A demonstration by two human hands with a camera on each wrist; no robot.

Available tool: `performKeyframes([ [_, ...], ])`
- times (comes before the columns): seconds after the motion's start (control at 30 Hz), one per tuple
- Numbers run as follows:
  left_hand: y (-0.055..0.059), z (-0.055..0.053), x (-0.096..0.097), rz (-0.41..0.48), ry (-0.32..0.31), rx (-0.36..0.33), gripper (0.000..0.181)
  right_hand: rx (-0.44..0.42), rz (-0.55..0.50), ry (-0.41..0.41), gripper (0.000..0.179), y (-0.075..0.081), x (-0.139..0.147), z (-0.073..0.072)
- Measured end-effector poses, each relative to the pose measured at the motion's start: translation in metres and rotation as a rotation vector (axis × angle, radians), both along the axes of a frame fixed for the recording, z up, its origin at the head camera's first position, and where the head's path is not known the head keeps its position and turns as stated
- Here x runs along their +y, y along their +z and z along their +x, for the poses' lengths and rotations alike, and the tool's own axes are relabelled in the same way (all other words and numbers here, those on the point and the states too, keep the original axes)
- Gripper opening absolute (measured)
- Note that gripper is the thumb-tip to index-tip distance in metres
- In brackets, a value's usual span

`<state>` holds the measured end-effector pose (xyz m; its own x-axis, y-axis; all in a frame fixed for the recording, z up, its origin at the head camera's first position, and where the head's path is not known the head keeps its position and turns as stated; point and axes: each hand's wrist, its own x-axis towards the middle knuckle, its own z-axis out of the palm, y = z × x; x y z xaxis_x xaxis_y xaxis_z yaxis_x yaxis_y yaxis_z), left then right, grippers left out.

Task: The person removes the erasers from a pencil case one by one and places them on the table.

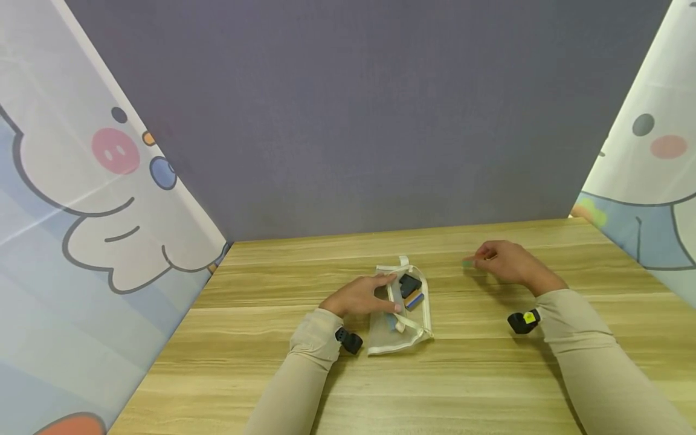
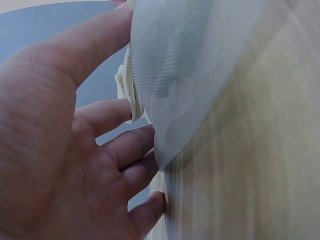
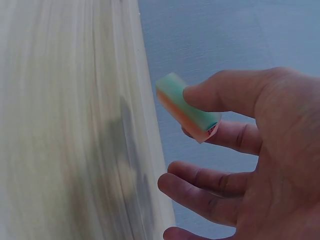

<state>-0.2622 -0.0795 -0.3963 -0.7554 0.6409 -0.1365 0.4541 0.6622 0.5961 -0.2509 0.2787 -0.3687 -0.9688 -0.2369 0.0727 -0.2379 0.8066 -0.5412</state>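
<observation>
A see-through mesh zipper pouch (image 1: 387, 343) with white edging lies on the table, its mouth gaping. My left hand (image 1: 360, 295) holds it by the mouth, thumb and index finger spread; the mesh (image 2: 195, 65) runs along them in the left wrist view. Inside show a black angular piece (image 1: 409, 285), an orange-and-blue block (image 1: 414, 300) and a pale blue-and-white piece (image 1: 396, 324), partly behind mesh. Right of the pouch, my right hand (image 1: 504, 262) pinches a small green-and-orange eraser (image 3: 187, 107) between thumb and index finger, above the table. Its other fingers are loosely bent.
The wood-grain table (image 1: 261, 362) reaches back to a grey upright panel (image 1: 348, 121). Cartoon-printed curtains (image 1: 65, 254) hang at the left and right. Each wrist wears a small black camera (image 1: 349, 341).
</observation>
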Motion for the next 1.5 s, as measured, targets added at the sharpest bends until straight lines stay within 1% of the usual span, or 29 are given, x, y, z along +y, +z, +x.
performKeyframes([
  [0.23, -0.0012, 0.0011, -0.0002, 0.003, 0.002, -0.023, 0.081, 0.015, -0.002, 0.021, 0.028, -0.0066, 0.0013, -0.0016],
  [0.4, -0.0004, 0.0008, -0.0005, 0.008, 0.004, -0.009, 0.081, 0.01, -0.006, 0.022, 0.027, -0.007, 0.0008, -0.0024],
  [0.57, 0.0001, 0.0011, -0.0007, 0.011, 0.002, -0.016, 0.082, -0.002, -0.002, 0.025, 0.026, -0.0079, -0.0001, -0.0027],
  [0.87, 0.0007, 0.0018, 0.0, 0.013, 0.004, -0.026, 0.081, -0.069, 0.001, 0.014, 0.042, -0.0092, -0.0009, 0.001],
  [1.13, 0.0007, 0.0022, 0.0008, 0.016, 0.011, -0.023, 0.082, -0.055, 0.003, 0.032, 0.034, -0.0072, -0.0007, 0.0023],
  [1.5, 0.0, 0.0011, 0.0008, 0.007, 0.01, -0.014, 0.083, -0.07, 0.027, 0.016, 0.037, -0.0083, 0.0013, 0.0002],
])
